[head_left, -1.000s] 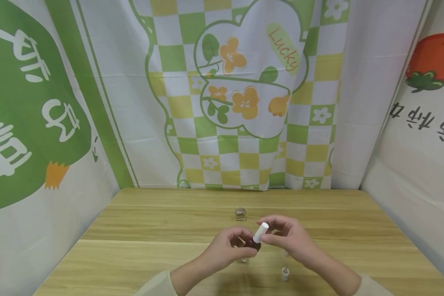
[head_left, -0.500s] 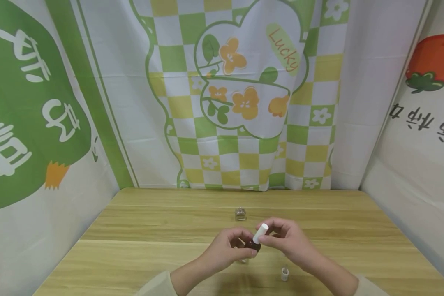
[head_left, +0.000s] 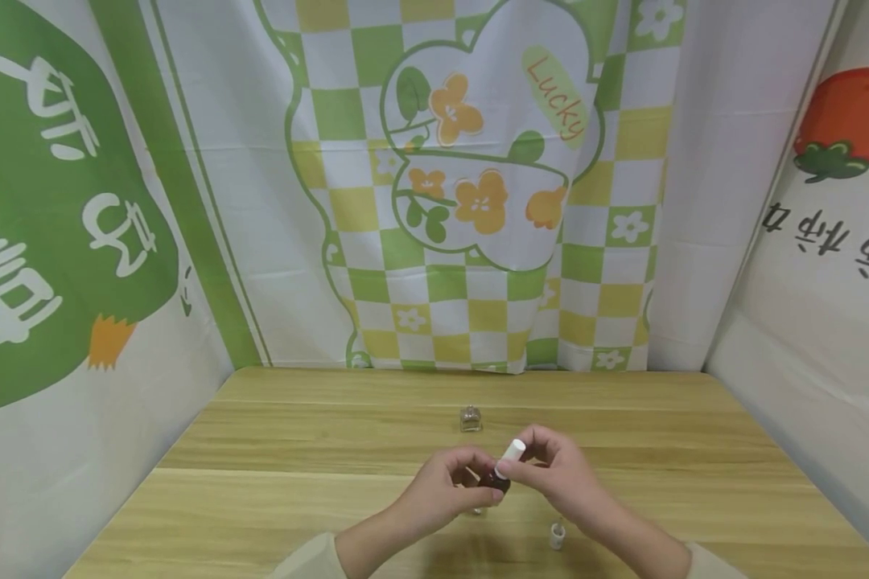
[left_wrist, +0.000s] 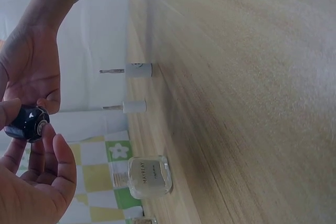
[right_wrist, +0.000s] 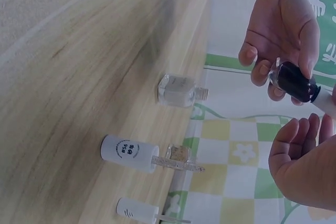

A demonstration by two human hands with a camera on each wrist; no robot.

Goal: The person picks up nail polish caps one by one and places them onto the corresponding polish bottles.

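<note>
In the head view my left hand (head_left: pixel 434 486) holds a small dark nail polish bottle (head_left: pixel 498 482) by its body, tilted above the table. From the right, my right hand (head_left: pixel 561 466) pinches the bottle's white cap (head_left: pixel 516 450) between thumb and fingers. The cap sits at the bottle's neck, leaning the same way. In the right wrist view the dark bottle (right_wrist: pixel 295 81) shows its glossy side, and the white cap (right_wrist: pixel 326 102) is partly cut off by the frame edge. The left wrist view shows the bottle's underside (left_wrist: pixel 26 124) between both hands.
On the table (head_left: pixel 319 434) stands a white cap (head_left: pixel 558 537) with its brush pointing up, and a thinner brush cap (right_wrist: pixel 136 210). An uncapped, pale square bottle (right_wrist: pixel 177 92) stands near my left hand. Farther back is a glittery bottle (head_left: pixel 471 419). Printed curtains (head_left: pixel 478 314) border the table.
My right hand has shifted slightly and its thumb has slid lower on the white cap. The left hand and the dark bottle stay almost in place.
</note>
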